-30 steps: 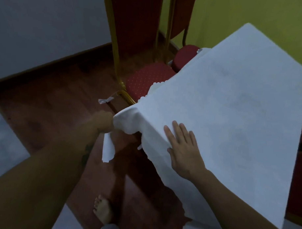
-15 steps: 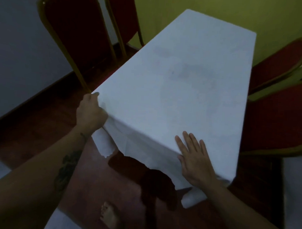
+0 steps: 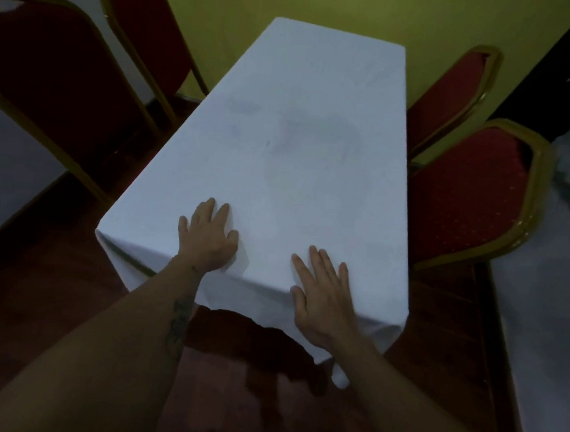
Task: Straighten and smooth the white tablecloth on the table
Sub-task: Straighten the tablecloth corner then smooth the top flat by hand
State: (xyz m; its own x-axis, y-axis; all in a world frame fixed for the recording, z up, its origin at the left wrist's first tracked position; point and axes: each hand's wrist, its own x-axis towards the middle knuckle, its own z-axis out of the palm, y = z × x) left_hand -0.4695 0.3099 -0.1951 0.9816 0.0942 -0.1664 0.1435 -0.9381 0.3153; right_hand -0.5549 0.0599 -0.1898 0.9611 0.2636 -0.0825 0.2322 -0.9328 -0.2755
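The white tablecloth (image 3: 305,145) covers a long narrow table that runs away from me. Its near edge hangs down unevenly over the table's end, with a fold at the near left corner. My left hand (image 3: 208,237) lies flat on the cloth near the front edge, fingers spread. My right hand (image 3: 323,294) presses flat on the cloth right at the front edge, fingers apart, palm over the drop. Neither hand holds any fabric.
Two red chairs with gold frames (image 3: 65,88) stand along the left side, two more (image 3: 472,193) on the right. A green wall (image 3: 349,11) is behind the table. Another white-covered surface (image 3: 552,289) is at the far right. The floor (image 3: 32,287) is dark wood.
My left hand has let go of the cloth's left corner and moved onto the tabletop, now lying flat. My right hand stays pressed at the front edge. The view has swung to face the table squarely.
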